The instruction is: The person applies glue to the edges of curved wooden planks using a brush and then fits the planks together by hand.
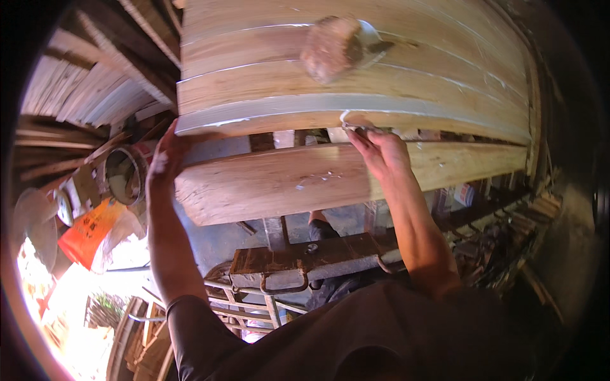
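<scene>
My left hand point(166, 155) is closed around the left end of a wooden board point(267, 124), whose face has a pale whitish strip along it. My right hand point(384, 151) pinches a small thin tool at the edge of the same board. White paste point(345, 115) shows at the tool's tip; the fingers hide most of the tool. Behind lie several boards point(254, 47) side by side, with white lines in their seams. Nearer to me, across a gap, is a loose plank point(273, 184) with a few white spots.
A rough brown lump point(330, 49) sits on the far boards, beside a whitish rounded thing. Below the plank stands a dark bench point(305, 254) with metal handles. To the left are a bucket point(125, 174), an orange bag point(92, 233) and stacked timber point(82, 89). Wood scraps point(508, 235) lie right.
</scene>
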The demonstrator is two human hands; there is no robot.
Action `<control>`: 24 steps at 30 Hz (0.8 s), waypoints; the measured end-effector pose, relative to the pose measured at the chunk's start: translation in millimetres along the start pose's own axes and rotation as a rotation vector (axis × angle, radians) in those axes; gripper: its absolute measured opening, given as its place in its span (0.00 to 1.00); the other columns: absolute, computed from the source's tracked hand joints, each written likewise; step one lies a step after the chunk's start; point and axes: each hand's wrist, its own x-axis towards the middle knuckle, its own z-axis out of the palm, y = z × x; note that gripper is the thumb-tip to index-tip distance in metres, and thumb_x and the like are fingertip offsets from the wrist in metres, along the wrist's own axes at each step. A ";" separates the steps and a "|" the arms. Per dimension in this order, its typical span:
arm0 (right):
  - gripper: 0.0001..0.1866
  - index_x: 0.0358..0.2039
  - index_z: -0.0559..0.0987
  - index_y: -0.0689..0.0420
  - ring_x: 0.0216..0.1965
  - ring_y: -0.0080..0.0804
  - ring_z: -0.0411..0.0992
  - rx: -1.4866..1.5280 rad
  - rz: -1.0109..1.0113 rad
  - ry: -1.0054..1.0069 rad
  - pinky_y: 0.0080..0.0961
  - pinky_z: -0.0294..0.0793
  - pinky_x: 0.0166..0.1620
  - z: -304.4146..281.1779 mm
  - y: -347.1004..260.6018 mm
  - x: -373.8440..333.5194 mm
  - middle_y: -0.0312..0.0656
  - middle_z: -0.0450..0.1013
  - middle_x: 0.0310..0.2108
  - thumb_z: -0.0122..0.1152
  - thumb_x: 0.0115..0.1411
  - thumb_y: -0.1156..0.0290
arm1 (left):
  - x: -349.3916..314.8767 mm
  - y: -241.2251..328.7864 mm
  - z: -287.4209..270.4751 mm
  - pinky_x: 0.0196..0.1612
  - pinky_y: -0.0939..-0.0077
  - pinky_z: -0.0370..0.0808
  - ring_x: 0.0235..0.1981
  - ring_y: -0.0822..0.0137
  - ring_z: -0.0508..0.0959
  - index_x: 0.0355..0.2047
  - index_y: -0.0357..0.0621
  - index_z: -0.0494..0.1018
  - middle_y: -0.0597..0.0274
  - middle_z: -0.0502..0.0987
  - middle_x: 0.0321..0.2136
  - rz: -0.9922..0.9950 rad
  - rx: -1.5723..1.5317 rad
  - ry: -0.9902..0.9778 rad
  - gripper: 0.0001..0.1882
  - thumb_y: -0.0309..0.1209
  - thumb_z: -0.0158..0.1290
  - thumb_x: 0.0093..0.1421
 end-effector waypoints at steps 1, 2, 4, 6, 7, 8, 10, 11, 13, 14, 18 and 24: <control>0.17 0.53 0.63 0.74 0.56 0.56 0.66 -0.014 -0.032 0.012 0.52 0.69 0.63 -1.6 0.2 3.9 0.61 0.65 0.53 0.40 0.63 0.87 | -2.0 12.5 15.8 0.50 0.80 0.69 0.47 0.71 0.73 0.64 0.37 0.60 0.62 0.73 0.52 -0.026 -0.081 -0.050 0.35 0.33 0.56 0.56; 0.17 0.53 0.62 0.74 0.56 0.56 0.66 0.010 -0.032 0.025 0.52 0.69 0.62 1.4 -1.5 2.9 0.61 0.64 0.53 0.40 0.63 0.86 | -4.4 10.3 13.6 0.50 0.79 0.69 0.48 0.71 0.73 0.64 0.36 0.59 0.61 0.72 0.53 -0.087 0.008 0.003 0.36 0.33 0.56 0.57; 0.17 0.53 0.62 0.75 0.56 0.57 0.67 0.034 -0.007 0.055 0.52 0.70 0.62 3.6 -8.4 -2.4 0.62 0.64 0.53 0.40 0.63 0.86 | -9.2 5.5 -15.2 0.51 0.78 0.70 0.50 0.70 0.73 0.65 0.33 0.57 0.58 0.71 0.55 -0.206 0.191 0.116 0.38 0.34 0.56 0.57; 0.17 0.52 0.62 0.75 0.55 0.57 0.67 0.030 0.054 0.088 0.52 0.71 0.61 2.9 -13.0 -10.0 0.62 0.64 0.53 0.41 0.63 0.86 | -20.8 -16.0 -40.7 0.49 0.77 0.71 0.47 0.70 0.75 0.66 0.31 0.54 0.58 0.74 0.52 -0.169 0.120 0.242 0.39 0.36 0.56 0.59; 0.17 0.53 0.62 0.74 0.56 0.57 0.67 0.052 0.053 0.117 0.52 0.72 0.61 0.4 -14.1 -12.3 0.62 0.64 0.53 0.41 0.63 0.86 | -20.6 -20.5 -42.0 0.48 0.77 0.72 0.46 0.70 0.76 0.66 0.30 0.53 0.58 0.75 0.51 -0.148 0.084 0.304 0.39 0.36 0.55 0.60; 0.17 0.53 0.63 0.73 0.56 0.57 0.66 0.074 0.052 0.146 0.53 0.72 0.60 -2.7 -14.9 -14.2 0.61 0.64 0.53 0.41 0.63 0.86 | -15.3 -24.4 -44.0 0.45 0.77 0.73 0.41 0.71 0.77 0.67 0.29 0.50 0.57 0.77 0.47 -0.257 0.312 0.376 0.40 0.37 0.54 0.61; 0.16 0.51 0.64 0.71 0.53 0.55 0.68 0.115 0.011 0.180 0.52 0.73 0.58 -13.2 -18.1 -11.8 0.59 0.66 0.51 0.42 0.62 0.86 | -12.8 -18.7 -33.1 0.43 0.78 0.73 0.38 0.72 0.76 0.67 0.29 0.50 0.58 0.78 0.45 -0.174 0.164 0.416 0.40 0.36 0.54 0.61; 0.16 0.50 0.66 0.70 0.50 0.52 0.70 0.132 -0.026 0.177 0.50 0.74 0.57 -18.6 -19.1 -7.4 0.57 0.67 0.49 0.44 0.61 0.87 | -14.5 -11.9 -24.9 0.42 0.78 0.73 0.37 0.72 0.76 0.67 0.29 0.50 0.58 0.78 0.44 -0.129 0.090 0.435 0.40 0.35 0.54 0.61; 0.15 0.48 0.68 0.68 0.46 0.50 0.72 0.138 -0.091 0.166 0.49 0.76 0.54 -20.5 -26.7 -0.3 0.55 0.69 0.46 0.45 0.59 0.87 | -17.1 -17.1 -42.9 0.40 0.75 0.74 0.34 0.70 0.76 0.67 0.29 0.48 0.56 0.78 0.42 -0.074 0.123 0.387 0.41 0.33 0.55 0.60; 0.15 0.47 0.69 0.68 0.45 0.49 0.72 0.123 -0.127 0.166 0.49 0.76 0.54 -17.1 -32.0 2.1 0.54 0.69 0.45 0.45 0.59 0.87 | -11.6 -18.3 -39.6 0.40 0.74 0.74 0.34 0.70 0.76 0.67 0.29 0.48 0.56 0.78 0.41 -0.073 0.149 0.426 0.41 0.32 0.55 0.59; 0.13 0.47 0.68 0.72 0.50 0.54 0.70 0.056 -0.148 0.125 0.53 0.73 0.58 -22.2 -50.9 19.4 0.60 0.68 0.47 0.46 0.60 0.87 | 22.5 -5.3 -31.2 0.39 0.77 0.73 0.33 0.71 0.75 0.60 0.30 0.59 0.60 0.77 0.37 -0.120 0.204 0.447 0.30 0.29 0.54 0.58; 0.14 0.45 0.66 0.78 0.52 0.58 0.69 0.122 -0.160 0.040 0.56 0.72 0.59 -36.9 -48.6 25.3 0.63 0.67 0.47 0.49 0.58 0.87 | 28.5 -32.9 -69.2 0.31 0.80 0.69 0.26 0.75 0.71 0.41 0.41 0.69 0.66 0.72 0.27 -0.061 0.118 0.390 0.09 0.27 0.52 0.59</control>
